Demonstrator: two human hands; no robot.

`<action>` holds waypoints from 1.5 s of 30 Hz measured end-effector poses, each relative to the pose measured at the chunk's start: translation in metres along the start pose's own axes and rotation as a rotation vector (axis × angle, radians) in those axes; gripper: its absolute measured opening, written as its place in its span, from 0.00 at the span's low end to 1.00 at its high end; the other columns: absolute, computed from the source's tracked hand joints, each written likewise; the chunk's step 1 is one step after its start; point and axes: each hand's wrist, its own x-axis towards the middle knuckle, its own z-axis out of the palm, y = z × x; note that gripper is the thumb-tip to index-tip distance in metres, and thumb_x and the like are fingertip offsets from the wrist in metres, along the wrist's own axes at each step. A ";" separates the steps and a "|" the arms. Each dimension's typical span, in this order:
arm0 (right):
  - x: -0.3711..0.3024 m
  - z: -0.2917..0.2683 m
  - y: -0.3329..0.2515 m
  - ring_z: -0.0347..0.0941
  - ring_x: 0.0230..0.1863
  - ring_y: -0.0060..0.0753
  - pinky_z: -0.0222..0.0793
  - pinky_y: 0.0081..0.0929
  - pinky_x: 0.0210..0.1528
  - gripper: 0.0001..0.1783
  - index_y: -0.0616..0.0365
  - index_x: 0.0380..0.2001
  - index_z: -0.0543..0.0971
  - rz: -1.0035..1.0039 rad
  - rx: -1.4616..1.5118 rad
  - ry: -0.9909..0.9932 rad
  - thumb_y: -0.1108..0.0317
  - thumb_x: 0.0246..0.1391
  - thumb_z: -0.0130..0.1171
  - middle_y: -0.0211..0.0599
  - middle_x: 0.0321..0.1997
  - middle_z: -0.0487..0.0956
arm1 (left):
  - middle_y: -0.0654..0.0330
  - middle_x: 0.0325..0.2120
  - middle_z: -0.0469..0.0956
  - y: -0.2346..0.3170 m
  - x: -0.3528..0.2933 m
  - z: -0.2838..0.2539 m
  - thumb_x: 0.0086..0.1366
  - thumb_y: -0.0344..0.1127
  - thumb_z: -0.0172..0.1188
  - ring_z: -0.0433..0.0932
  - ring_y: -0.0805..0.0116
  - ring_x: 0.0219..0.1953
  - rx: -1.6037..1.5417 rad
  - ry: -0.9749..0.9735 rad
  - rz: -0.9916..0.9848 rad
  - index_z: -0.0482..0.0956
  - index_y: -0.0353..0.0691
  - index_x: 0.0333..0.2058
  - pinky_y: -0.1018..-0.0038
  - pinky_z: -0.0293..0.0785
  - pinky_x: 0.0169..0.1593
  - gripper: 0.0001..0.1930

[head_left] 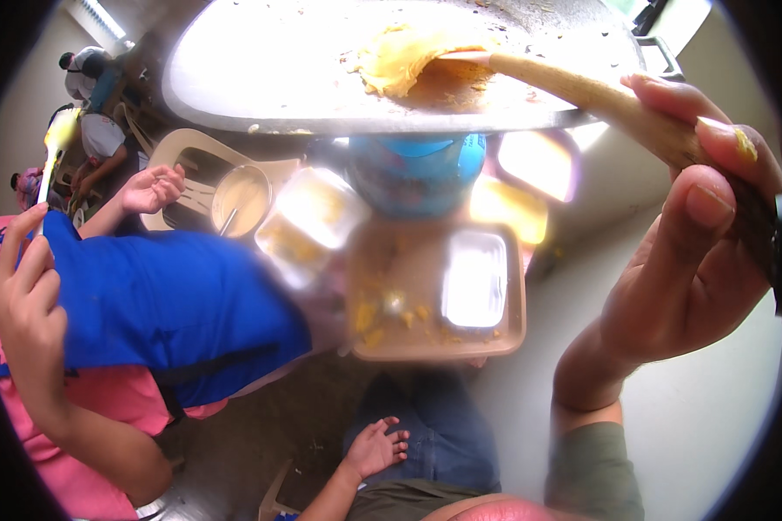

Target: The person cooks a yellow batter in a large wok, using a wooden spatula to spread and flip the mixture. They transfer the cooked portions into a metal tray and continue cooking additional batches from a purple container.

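Note:
My right hand [682,204] is closed around the wooden handle [573,85] of a long stirring spoon, raised at the right. The spoon's far end sits in a thick yellow-orange paste [404,59] in a wide metal pan [261,82]. A yellow smear sticks to one fingernail of that hand. Low in front of my jeans, my left hand [377,448] is turned palm up, fingers apart, with nothing in it. Glare hides part of the pan's inside.
A tan tray [356,343] holds orange scraps and a shiny rectangular container [475,280]. Nearby are a blue rounded vessel [417,174], clear tubs [313,208], a round bowl [241,200] and a plastic chair [178,143]. A co-worker in a blue apron [148,295] raises a yellow-smeared spatula [59,135].

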 end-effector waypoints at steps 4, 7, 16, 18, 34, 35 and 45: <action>0.027 -0.014 -0.012 0.84 0.50 0.47 0.76 0.44 0.63 0.17 0.60 0.53 0.76 0.105 -0.009 -0.038 0.57 0.75 0.55 0.55 0.46 0.85 | 0.50 0.49 0.76 -0.009 -0.011 0.013 0.74 0.52 0.57 0.77 0.55 0.48 0.004 0.015 0.023 0.73 0.50 0.56 0.58 0.77 0.53 0.19; 0.073 -0.036 -0.017 0.83 0.51 0.45 0.76 0.43 0.63 0.18 0.61 0.53 0.76 0.168 0.003 -0.051 0.56 0.75 0.55 0.52 0.46 0.85 | 0.49 0.49 0.76 -0.018 -0.016 0.023 0.74 0.52 0.58 0.78 0.55 0.47 -0.001 0.031 0.029 0.72 0.50 0.55 0.58 0.78 0.52 0.19; 0.181 -0.072 -0.009 0.82 0.53 0.33 0.75 0.31 0.57 0.07 0.59 0.49 0.76 0.333 0.296 -0.094 0.75 0.71 0.56 0.36 0.47 0.84 | 0.52 0.44 0.80 -0.026 -0.019 0.076 0.72 0.43 0.63 0.82 0.57 0.46 -0.018 0.119 0.160 0.79 0.44 0.49 0.59 0.83 0.48 0.13; 0.174 -0.081 -0.003 0.83 0.51 0.30 0.77 0.30 0.54 0.07 0.59 0.49 0.76 0.397 0.268 -0.166 0.75 0.70 0.57 0.36 0.48 0.85 | 0.54 0.42 0.82 -0.021 -0.017 0.100 0.72 0.42 0.63 0.83 0.58 0.45 0.062 0.109 0.257 0.81 0.44 0.46 0.60 0.83 0.48 0.10; 0.138 -0.093 0.006 0.83 0.44 0.38 0.77 0.33 0.47 0.09 0.57 0.49 0.76 0.559 0.213 -0.284 0.69 0.69 0.61 0.43 0.45 0.84 | 0.57 0.36 0.81 0.004 0.027 0.164 0.70 0.42 0.64 0.80 0.62 0.39 0.406 0.181 0.393 0.79 0.45 0.47 0.65 0.81 0.45 0.12; 0.136 -0.095 0.004 0.83 0.44 0.38 0.77 0.33 0.47 0.09 0.57 0.49 0.76 0.569 0.235 -0.292 0.69 0.69 0.61 0.43 0.45 0.84 | 0.56 0.36 0.81 0.002 0.028 0.164 0.70 0.42 0.64 0.80 0.61 0.39 0.407 0.193 0.398 0.79 0.44 0.47 0.65 0.81 0.45 0.12; 0.138 -0.097 -0.003 0.82 0.44 0.40 0.77 0.34 0.48 0.08 0.58 0.48 0.76 0.520 0.281 -0.282 0.70 0.69 0.60 0.43 0.44 0.83 | 0.53 0.38 0.80 0.004 0.020 0.163 0.70 0.41 0.64 0.80 0.59 0.40 0.501 0.286 0.380 0.78 0.42 0.46 0.65 0.82 0.47 0.13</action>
